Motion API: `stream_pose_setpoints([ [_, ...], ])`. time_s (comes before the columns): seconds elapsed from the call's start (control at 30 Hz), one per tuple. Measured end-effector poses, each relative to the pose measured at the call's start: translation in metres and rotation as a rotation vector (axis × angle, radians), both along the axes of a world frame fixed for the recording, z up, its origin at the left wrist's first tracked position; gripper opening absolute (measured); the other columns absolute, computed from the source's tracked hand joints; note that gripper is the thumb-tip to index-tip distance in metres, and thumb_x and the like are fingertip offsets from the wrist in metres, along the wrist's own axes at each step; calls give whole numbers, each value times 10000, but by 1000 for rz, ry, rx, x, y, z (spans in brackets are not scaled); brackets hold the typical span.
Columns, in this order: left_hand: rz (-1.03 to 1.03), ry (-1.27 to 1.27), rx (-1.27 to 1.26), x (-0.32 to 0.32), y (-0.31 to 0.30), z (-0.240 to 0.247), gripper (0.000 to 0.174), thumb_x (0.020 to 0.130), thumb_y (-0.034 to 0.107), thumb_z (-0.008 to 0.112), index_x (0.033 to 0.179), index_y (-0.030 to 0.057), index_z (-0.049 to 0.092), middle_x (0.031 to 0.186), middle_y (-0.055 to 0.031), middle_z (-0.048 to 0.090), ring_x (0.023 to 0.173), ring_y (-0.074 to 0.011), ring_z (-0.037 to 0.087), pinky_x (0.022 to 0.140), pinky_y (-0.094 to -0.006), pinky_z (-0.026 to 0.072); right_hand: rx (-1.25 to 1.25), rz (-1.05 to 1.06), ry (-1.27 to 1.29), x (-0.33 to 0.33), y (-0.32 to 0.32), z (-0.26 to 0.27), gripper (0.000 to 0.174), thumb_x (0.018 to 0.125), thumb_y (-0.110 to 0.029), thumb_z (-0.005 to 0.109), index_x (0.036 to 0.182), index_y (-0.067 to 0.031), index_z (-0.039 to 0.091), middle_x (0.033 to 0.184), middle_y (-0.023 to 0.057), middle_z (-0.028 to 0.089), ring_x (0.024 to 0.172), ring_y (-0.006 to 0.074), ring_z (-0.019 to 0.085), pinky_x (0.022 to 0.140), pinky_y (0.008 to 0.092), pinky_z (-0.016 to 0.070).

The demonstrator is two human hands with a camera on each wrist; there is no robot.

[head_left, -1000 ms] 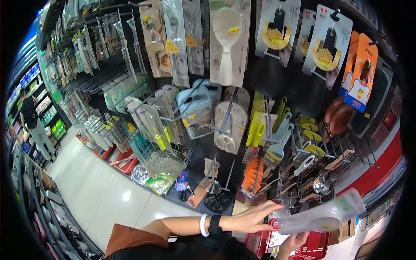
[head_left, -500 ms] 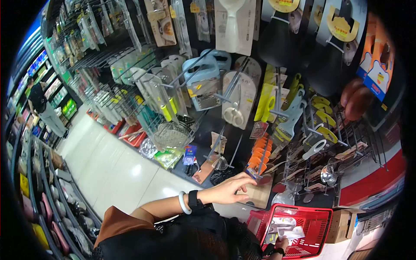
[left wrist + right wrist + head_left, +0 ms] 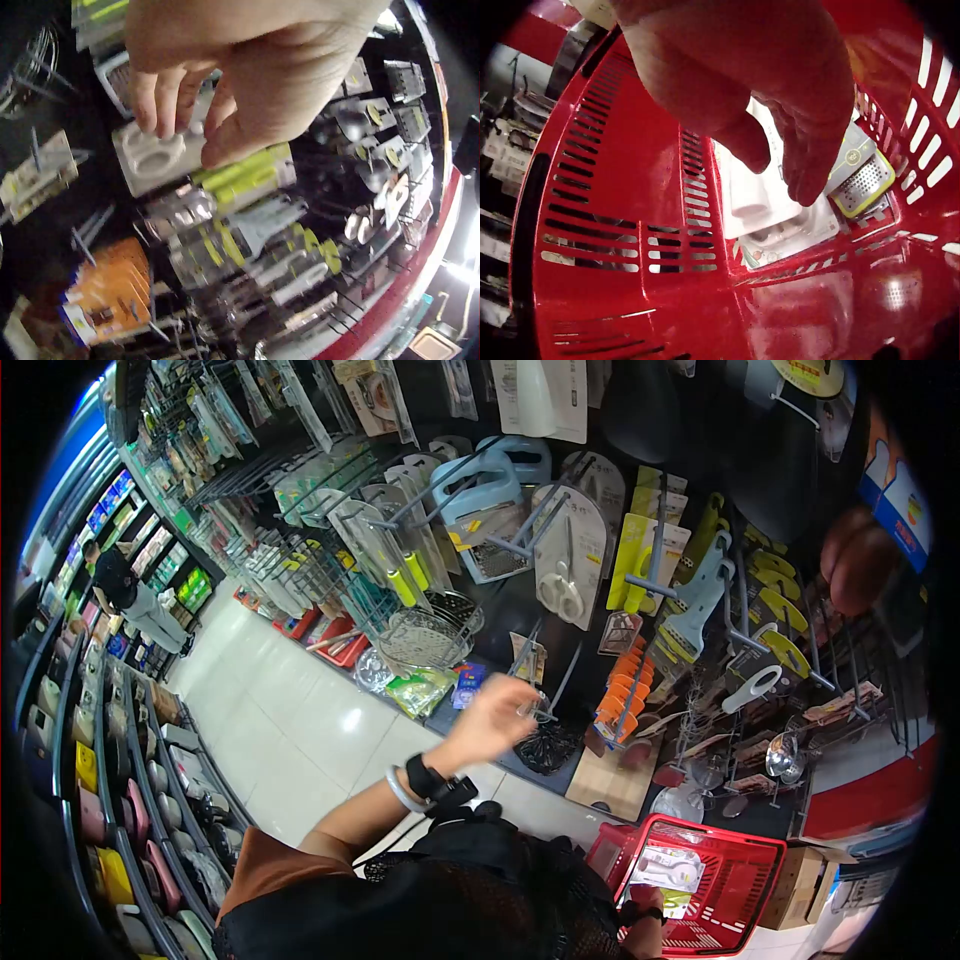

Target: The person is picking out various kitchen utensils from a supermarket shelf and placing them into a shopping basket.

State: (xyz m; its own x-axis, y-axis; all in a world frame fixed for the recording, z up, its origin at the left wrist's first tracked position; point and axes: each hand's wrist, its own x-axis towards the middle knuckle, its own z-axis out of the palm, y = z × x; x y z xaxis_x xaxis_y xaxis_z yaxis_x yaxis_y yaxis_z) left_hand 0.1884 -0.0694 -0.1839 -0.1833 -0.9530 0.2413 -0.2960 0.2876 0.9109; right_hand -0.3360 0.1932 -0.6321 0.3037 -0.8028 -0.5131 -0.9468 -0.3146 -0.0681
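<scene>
My left hand (image 3: 490,722) is raised in front of the lower rack, blurred, with nothing in its bent, relaxed fingers. In the left wrist view the hand (image 3: 247,82) overlaps a hanging pack of white scissors (image 3: 152,154); touching cannot be told. Lime-handled packs (image 3: 244,180) hang beside it. My right hand (image 3: 757,97) hangs inside the red basket (image 3: 607,187), fingers pointing down over a white package (image 3: 742,187) and a yellow-edged grater (image 3: 866,184). No grip on either shows. The head view shows the right hand (image 3: 645,932) partly, at the basket's near side.
Utensils hang on hooks all along the rack, among them blue-handled graters (image 3: 480,495) and orange packs (image 3: 622,695). A cardboard box (image 3: 797,885) stands right of the basket. Another person (image 3: 135,595) stands in the aisle at far left, with a shelf (image 3: 130,790) nearer.
The clear-wrapped package between the hands a second ago is gone from there. My right hand has moved down into the basket; my left hand has moved left and up. The view has shifted.
</scene>
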Motion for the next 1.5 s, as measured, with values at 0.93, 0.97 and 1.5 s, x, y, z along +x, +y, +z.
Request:
stream_pose_setpoints([
  [0.93,810,-61,-244,189,-122,-33,974,563,221,841,1264,-36,217,1205,-205,302,1149,-316,347,991,-378,314,3,-709,-1150,292,-180,344,290,833,-23,601,1102,54,523,960,137,635,904,179,622,801,275,493],
  [0.97,769,-7,-236,185,-114,-24,962,574,220,840,1262,-29,214,1209,-210,310,1151,-304,351,988,-378,314,36,-639,-1125,305,-188,353,300,834,-31,607,1110,48,521,963,136,636,918,181,622,812,278,492],
  [1.5,-361,9,-314,28,22,-23,889,640,11,737,1368,36,227,1152,-122,456,1073,-217,461,884,-370,418,-499,76,-1367,393,-194,410,810,762,-348,668,1360,14,258,1214,212,413,1080,391,454,857,411,415],
])
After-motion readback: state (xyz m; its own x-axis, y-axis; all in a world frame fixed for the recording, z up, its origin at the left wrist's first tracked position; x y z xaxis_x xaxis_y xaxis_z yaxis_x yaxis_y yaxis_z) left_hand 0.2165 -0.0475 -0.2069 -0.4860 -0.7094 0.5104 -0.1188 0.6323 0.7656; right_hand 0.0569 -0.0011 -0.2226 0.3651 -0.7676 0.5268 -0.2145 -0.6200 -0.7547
